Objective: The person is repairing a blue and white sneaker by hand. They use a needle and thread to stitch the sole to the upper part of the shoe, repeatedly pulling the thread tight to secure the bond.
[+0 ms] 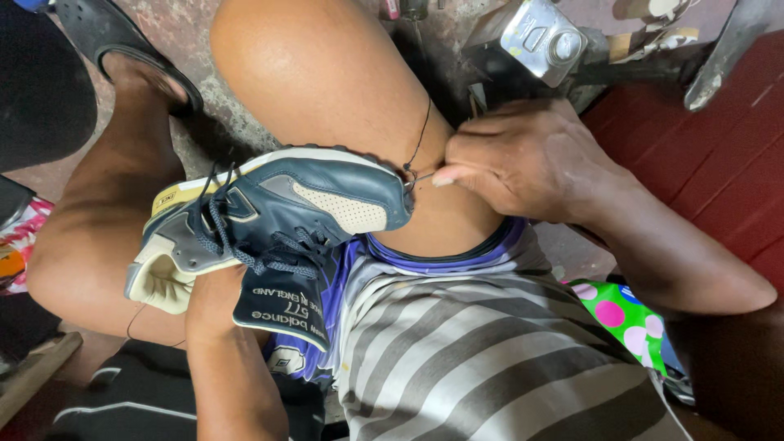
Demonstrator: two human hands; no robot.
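Navy leather, with a cream perforated panel and a pale worn sole, makes up the sneaker that lies across my lap, its toe pointing right and resting against my bare thigh. My left forearm goes into the shoe's opening under the loose tongue, so my left hand is hidden inside and I cannot tell how its fingers lie. My right hand sits just right of the toe, fingers curled tight and pinching a thin metal needle whose tip meets the edge of the toe. A dark thread runs up from that spot over my thigh. Dark laces hang loose over the shoe's middle. Beyond my right hand, at the far side, stands a square metal can with a round cap. Far left, my foot rests in a black sandal. Near right, a green bag with pink dots lies beside my striped shirt.
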